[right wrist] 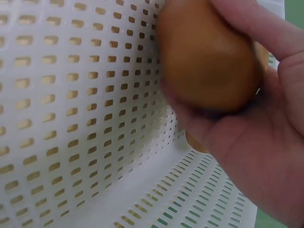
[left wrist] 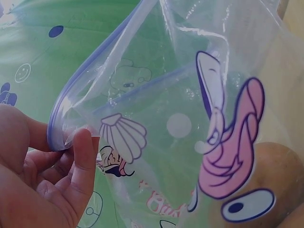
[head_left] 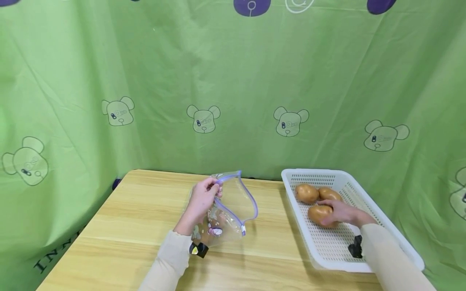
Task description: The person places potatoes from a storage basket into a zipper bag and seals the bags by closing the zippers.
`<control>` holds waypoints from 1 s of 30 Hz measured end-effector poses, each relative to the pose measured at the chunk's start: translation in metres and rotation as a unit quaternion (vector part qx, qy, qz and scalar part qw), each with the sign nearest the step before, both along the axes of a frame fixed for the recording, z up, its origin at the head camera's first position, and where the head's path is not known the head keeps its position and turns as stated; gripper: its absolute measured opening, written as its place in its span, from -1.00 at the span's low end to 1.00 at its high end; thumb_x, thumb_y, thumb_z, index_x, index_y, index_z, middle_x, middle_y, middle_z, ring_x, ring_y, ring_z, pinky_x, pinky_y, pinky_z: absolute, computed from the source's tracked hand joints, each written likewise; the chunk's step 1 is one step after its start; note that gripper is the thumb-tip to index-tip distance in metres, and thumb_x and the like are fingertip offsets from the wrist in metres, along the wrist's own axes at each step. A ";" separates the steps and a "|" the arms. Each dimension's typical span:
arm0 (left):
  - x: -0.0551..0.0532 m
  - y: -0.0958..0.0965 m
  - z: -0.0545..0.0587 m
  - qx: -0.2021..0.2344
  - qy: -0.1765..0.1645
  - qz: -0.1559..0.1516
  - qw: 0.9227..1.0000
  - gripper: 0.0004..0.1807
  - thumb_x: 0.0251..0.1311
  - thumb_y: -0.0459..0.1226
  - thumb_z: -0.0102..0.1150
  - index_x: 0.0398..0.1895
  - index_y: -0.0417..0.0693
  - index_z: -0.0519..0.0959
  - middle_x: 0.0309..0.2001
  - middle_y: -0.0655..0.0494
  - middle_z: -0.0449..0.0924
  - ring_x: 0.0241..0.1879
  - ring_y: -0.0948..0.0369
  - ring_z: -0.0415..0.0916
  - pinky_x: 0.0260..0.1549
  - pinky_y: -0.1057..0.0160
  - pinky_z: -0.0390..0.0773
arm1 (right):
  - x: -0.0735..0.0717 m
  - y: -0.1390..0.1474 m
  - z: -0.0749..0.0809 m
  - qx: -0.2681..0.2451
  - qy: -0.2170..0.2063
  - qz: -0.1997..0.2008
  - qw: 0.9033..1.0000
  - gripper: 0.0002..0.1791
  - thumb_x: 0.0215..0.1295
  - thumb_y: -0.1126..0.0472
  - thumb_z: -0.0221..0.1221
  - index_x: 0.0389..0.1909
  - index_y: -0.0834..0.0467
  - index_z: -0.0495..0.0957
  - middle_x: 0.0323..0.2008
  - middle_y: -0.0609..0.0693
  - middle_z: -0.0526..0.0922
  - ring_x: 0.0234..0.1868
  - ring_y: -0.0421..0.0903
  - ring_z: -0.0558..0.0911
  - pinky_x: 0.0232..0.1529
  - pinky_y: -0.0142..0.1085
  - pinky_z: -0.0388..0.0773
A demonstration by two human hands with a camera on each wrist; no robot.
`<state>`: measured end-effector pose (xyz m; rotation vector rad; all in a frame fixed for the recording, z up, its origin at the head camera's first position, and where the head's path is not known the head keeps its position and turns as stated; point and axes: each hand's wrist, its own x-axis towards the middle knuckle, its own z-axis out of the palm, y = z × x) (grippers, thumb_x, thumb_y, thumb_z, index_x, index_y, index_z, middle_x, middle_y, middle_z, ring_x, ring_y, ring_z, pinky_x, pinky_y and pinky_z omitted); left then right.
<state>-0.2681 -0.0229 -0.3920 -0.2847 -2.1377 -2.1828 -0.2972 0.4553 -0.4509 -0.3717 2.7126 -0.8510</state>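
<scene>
And here's the right hand point(head_left: 342, 212), down inside the white basket point(head_left: 342, 265), thumb one side, fingers the other, gripping a potato point(head_left: 318, 214)! That potato sits at the left of the basket, long axis running roughly left to right, its right end under the hand. Smooth tan-brown skin, a fat rounded oval, though the right wrist view has it blurred. Just beyond lie two more: the left potato point(head_left: 306, 193), stretched mostly sideways, and the right potato point(head_left: 330, 194), slanting with its right end nearer the person.

Over to the left hand point(head_left: 204, 196): thumb and fingers pinch the edge of a clear plastic bag point(head_left: 229, 221) above the tabletop point(head_left: 127, 218). Its mouth gapes rightward, towards the basket, edged by a purple seal strip point(head_left: 256, 206). Glossy, crinkled film, printed with a shell and pink cartoon figures, and a rounded brown shape shows through it at lower right in the left wrist view!

The basket is rigid plastic, slotted all over, its long side running away from the person. Pale wood grain streaks the tabletop, and behind hangs a creased green curtain point(head_left: 240, 72) printed with bear heads.
</scene>
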 end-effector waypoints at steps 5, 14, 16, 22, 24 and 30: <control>0.000 -0.001 0.000 -0.001 -0.001 0.001 1.000 -0.85 0.32 -0.44 -0.04 -0.27 -0.31 0.55 -0.43 -0.05 0.50 -0.45 0.21 0.49 -0.47 0.37 0.56 | 0.001 0.000 0.000 -0.017 -0.018 -0.007 1.000 -0.08 -0.18 0.23 0.42 0.25 0.42 0.22 0.02 0.33 0.43 -0.07 0.13 0.50 -0.10 -0.13 0.46; 0.000 -0.002 0.000 -0.005 -0.006 -0.005 1.000 -0.85 0.33 -0.42 -0.03 -0.23 -0.31 0.55 -0.40 -0.08 0.52 -0.44 0.19 0.49 -0.47 0.38 0.56 | -0.002 -0.001 0.006 -0.027 0.006 0.009 1.000 -0.23 -0.11 0.20 0.41 0.17 0.34 0.33 0.01 0.32 0.41 -0.07 0.13 0.48 -0.14 -0.15 0.45; 0.000 -0.003 0.000 -0.002 -0.009 -0.009 1.000 -0.84 0.33 -0.42 -0.03 -0.22 -0.32 0.55 -0.39 -0.11 0.52 -0.43 0.18 0.49 -0.47 0.37 0.56 | -0.003 -0.001 0.009 -0.039 0.031 0.020 0.999 -0.26 -0.10 0.21 0.40 0.13 0.36 0.36 0.05 0.35 0.37 -0.05 0.14 0.45 -0.13 -0.15 0.44; 0.005 -0.004 0.010 -0.004 -0.014 -0.017 1.000 -0.84 0.33 -0.46 -0.06 -0.22 -0.36 0.54 -0.36 -0.21 0.52 -0.42 0.14 0.49 -0.50 0.38 0.54 | -0.002 -0.009 0.028 -0.066 0.063 0.036 0.995 -0.22 -0.01 0.18 0.38 0.20 0.40 0.27 0.05 0.32 0.41 -0.08 0.07 0.47 -0.12 -0.16 0.46; 0.011 -0.004 0.017 -0.009 -0.015 -0.016 1.000 -0.84 0.33 -0.47 -0.07 -0.22 -0.38 0.54 -0.36 -0.23 0.51 -0.41 0.12 0.49 -0.50 0.39 0.53 | 0.000 -0.013 0.035 -0.074 0.060 0.036 0.995 -0.22 0.01 0.16 0.38 0.22 0.37 0.27 -0.05 0.22 0.50 -0.13 0.03 0.51 -0.16 -0.18 0.50; 0.022 -0.004 0.029 -0.011 -0.009 -0.014 1.000 -0.84 0.32 -0.47 -0.07 -0.23 -0.39 0.53 -0.37 -0.22 0.51 -0.42 0.14 0.49 -0.48 0.39 0.54 | 0.002 -0.024 0.051 -0.058 0.083 0.032 0.994 -0.23 0.01 0.11 0.40 0.20 0.31 0.32 -0.14 0.10 0.56 -0.18 -0.02 0.54 -0.21 -0.22 0.53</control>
